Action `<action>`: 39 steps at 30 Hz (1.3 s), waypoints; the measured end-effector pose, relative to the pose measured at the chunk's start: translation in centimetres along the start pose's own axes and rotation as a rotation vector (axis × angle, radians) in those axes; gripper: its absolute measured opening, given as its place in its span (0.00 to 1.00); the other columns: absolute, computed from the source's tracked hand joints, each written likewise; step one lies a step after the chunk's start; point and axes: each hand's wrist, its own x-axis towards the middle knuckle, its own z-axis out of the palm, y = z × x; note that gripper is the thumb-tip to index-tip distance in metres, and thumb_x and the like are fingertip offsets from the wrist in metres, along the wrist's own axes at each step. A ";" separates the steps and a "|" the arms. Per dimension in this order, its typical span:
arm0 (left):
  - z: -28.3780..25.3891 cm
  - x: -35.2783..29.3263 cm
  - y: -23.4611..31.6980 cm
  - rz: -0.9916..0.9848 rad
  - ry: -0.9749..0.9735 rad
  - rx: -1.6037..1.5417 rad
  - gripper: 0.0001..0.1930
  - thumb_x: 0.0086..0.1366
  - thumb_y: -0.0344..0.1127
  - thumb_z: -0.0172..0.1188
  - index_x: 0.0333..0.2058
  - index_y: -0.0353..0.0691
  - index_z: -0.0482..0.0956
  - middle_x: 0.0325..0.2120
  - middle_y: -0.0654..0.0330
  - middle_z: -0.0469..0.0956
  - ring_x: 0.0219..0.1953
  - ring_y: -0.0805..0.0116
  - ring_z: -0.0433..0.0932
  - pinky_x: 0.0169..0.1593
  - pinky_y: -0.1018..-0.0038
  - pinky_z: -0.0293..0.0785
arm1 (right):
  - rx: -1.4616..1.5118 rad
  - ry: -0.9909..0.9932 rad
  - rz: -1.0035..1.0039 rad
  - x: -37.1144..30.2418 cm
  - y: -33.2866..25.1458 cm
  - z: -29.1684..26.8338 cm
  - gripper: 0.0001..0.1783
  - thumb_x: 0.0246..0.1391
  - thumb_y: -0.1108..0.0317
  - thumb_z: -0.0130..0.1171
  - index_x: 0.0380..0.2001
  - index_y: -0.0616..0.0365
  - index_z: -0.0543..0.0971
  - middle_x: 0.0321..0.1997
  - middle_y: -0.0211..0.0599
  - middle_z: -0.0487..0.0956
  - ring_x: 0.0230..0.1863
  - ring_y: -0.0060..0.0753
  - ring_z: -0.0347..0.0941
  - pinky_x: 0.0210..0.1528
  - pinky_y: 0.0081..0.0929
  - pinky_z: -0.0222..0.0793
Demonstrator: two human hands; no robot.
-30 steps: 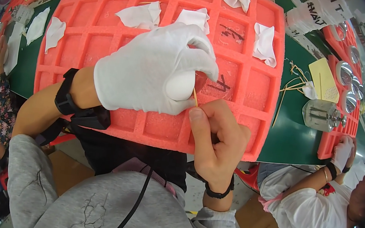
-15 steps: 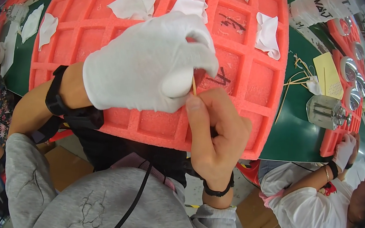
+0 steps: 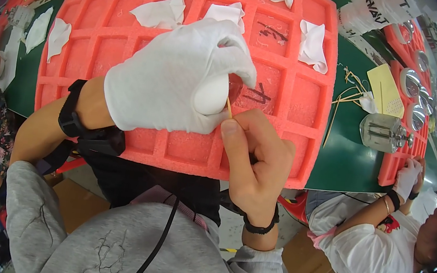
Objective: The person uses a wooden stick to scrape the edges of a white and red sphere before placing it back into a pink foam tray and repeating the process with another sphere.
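Observation:
My left hand [image 3: 173, 78] wears a white cloth glove and is curled over something I cannot see inside the fist. My bare right hand [image 3: 256, 161] pinches a thin wooden stick [image 3: 229, 107] whose tip goes up between the gloved thumb and fingers. Both hands hover over the near edge of a large red foam tray [image 3: 281, 98] divided into square pockets.
White cloths [image 3: 160, 13] lie in several tray pockets. On the green table [image 3: 339, 163] to the right are loose wooden sticks [image 3: 345, 95], a yellow sheet [image 3: 385, 89], a shiny metal part [image 3: 384, 133] and another red tray. A person in white [image 3: 375, 245] works at the lower right.
Both hands stay together at the tray's near edge. The stick's tip has shifted slightly inside the gloved fist and the view has drifted a little.

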 end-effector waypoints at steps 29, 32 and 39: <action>-0.2 0.5 0.0 0.014 -0.009 -0.039 0.25 0.40 0.35 0.74 0.42 0.47 0.79 0.41 0.59 0.77 0.48 0.55 0.75 0.52 0.63 0.74 | 0.059 -0.032 0.036 0.7 -0.1 -0.2 0.08 0.64 0.73 0.57 0.30 0.64 0.77 0.13 0.22 0.63 0.17 0.09 0.53 0.20 0.22 0.43; -0.2 0.5 -0.1 0.020 -0.010 -0.044 0.25 0.40 0.34 0.74 0.42 0.47 0.78 0.41 0.59 0.77 0.47 0.55 0.75 0.52 0.63 0.74 | 0.096 -0.039 0.054 1.0 0.0 -0.1 0.08 0.64 0.74 0.57 0.29 0.64 0.76 0.13 0.22 0.64 0.17 0.09 0.53 0.20 0.22 0.43; -0.1 0.3 0.1 0.016 0.012 -0.021 0.24 0.41 0.34 0.74 0.41 0.46 0.79 0.41 0.60 0.76 0.47 0.56 0.74 0.50 0.64 0.75 | 0.144 -0.029 0.121 1.0 0.0 -0.3 0.09 0.65 0.74 0.56 0.29 0.63 0.76 0.15 0.21 0.65 0.17 0.08 0.53 0.20 0.20 0.43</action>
